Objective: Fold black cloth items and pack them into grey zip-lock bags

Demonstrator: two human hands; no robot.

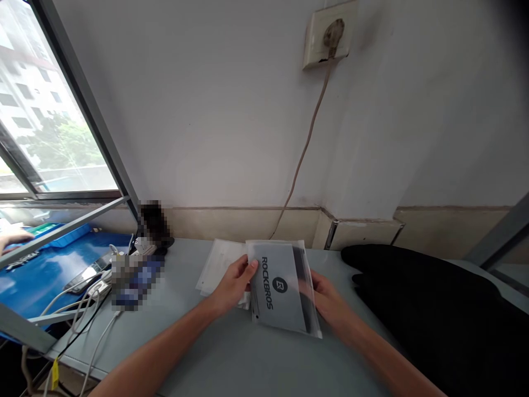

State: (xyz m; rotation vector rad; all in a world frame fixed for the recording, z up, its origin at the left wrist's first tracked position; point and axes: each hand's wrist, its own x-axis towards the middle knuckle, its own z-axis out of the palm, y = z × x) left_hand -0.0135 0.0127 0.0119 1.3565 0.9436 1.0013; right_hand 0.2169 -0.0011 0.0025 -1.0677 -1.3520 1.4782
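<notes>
A: What are the two hands holding?

B: A translucent pouch (285, 314) with a zip-style edge, printed ROCKBROS beside a round logo. The lettering runs down it sideways. It is held just above or against the grey bench (231, 358); I can't tell which.

A: And the left hand (233, 286)?

B: Its grip is pinching the pouch's left edge, thumb on the printed face, fingers mostly hidden behind.

A: The right hand (330, 303)?

B: It is at the right edge, fingers showing dimly through the clear film. Whether they are behind the pouch or inside it, and how far the grip is closed, I cannot tell.

A: Anything close by?

B: White packets (217, 262) lie on the bench, partly behind the pouch and the left hand. To the right, a large black item (430, 309) spreads over the bench.

A: And on the left?

B: White cables (97, 331), partly tangled, near two blurred-out patches. Past the metal frame (70, 231) is a blue surface (45, 275) with a blue tray (72, 235), and another person's hand (14, 238) at the far edge of view.

A: The wall?

B: A socket (317, 41) holds a plug (334, 33), its cord (305, 149) hanging down behind the bench
</notes>
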